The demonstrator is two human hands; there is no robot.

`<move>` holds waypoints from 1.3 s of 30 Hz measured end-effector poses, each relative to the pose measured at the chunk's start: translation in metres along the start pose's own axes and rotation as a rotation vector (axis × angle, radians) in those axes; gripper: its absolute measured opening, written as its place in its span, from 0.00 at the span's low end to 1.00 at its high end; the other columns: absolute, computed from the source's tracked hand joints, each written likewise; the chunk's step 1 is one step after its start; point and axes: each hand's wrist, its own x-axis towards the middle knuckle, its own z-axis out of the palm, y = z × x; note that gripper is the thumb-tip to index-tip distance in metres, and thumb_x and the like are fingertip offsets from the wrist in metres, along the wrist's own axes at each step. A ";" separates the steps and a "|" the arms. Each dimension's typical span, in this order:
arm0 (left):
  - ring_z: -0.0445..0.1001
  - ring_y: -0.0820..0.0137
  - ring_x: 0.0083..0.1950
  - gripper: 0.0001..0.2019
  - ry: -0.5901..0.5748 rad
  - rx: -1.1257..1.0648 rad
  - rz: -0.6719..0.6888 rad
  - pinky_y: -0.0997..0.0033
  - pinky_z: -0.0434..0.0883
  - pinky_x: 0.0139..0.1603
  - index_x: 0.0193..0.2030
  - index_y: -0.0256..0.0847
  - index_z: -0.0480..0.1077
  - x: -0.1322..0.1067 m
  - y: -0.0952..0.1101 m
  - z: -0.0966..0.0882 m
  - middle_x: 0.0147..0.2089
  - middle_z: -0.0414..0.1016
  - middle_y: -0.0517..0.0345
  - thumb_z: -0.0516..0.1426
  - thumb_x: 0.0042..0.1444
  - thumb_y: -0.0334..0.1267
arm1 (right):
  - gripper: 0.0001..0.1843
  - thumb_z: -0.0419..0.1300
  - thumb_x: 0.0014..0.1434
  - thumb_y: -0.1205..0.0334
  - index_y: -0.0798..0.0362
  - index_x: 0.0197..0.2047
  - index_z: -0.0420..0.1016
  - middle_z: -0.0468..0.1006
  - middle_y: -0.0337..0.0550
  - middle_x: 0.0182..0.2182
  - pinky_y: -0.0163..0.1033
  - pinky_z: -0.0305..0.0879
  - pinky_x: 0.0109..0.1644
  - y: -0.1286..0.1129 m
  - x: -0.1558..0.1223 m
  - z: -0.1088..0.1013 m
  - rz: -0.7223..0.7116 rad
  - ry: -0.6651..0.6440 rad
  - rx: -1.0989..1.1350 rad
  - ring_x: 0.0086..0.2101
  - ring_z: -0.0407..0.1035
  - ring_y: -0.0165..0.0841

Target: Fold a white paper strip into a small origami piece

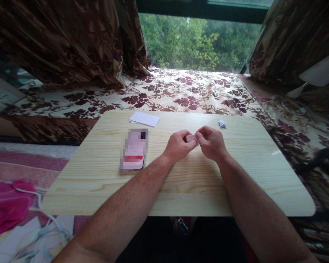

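Between my two hands, just above the middle of the wooden table (pixel 186 175), is a small piece of folded white paper (pixel 191 138). My left hand (pixel 180 144) pinches its left side, fingers curled behind it. At its right end, the thumb and fingers of my right hand (pixel 211 141) are closed on it. Part of the paper is hidden by the fingers. A small folded white paper shape (pixel 222 124) sits on the table beyond my right hand. Several white paper sheets (pixel 144 119) lie stacked at the far left of the tabletop.
A phone (pixel 133 149), partly pixelated, lies left of my left forearm. Behind the table runs a ledge with floral cloth (pixel 186 91) under a window. A white lamp (pixel 320 71) stands at the right. Pink cloth (pixel 9 204) and white cables lie at the lower left.
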 end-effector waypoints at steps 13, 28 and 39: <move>0.67 0.73 0.26 0.09 0.012 -0.216 -0.095 0.73 0.62 0.29 0.28 0.38 0.71 0.002 -0.005 0.005 0.24 0.71 0.61 0.64 0.48 0.41 | 0.08 0.59 0.56 0.59 0.53 0.29 0.75 0.74 0.38 0.22 0.35 0.58 0.27 0.004 0.001 0.001 0.041 0.032 0.124 0.22 0.63 0.29; 0.68 0.76 0.26 0.08 0.060 -0.496 -0.198 0.74 0.68 0.29 0.22 0.38 0.66 0.005 -0.002 0.008 0.22 0.67 0.65 0.63 0.42 0.32 | 0.08 0.59 0.57 0.59 0.53 0.30 0.74 0.74 0.39 0.22 0.35 0.58 0.26 0.001 -0.002 0.004 0.022 0.047 0.140 0.22 0.64 0.29; 0.68 0.75 0.27 0.06 0.055 -0.511 -0.174 0.73 0.67 0.30 0.26 0.38 0.70 0.006 -0.004 0.009 0.24 0.70 0.63 0.63 0.42 0.33 | 0.08 0.59 0.57 0.59 0.53 0.29 0.74 0.74 0.38 0.22 0.35 0.58 0.27 0.000 -0.001 0.002 0.030 0.030 0.149 0.22 0.64 0.29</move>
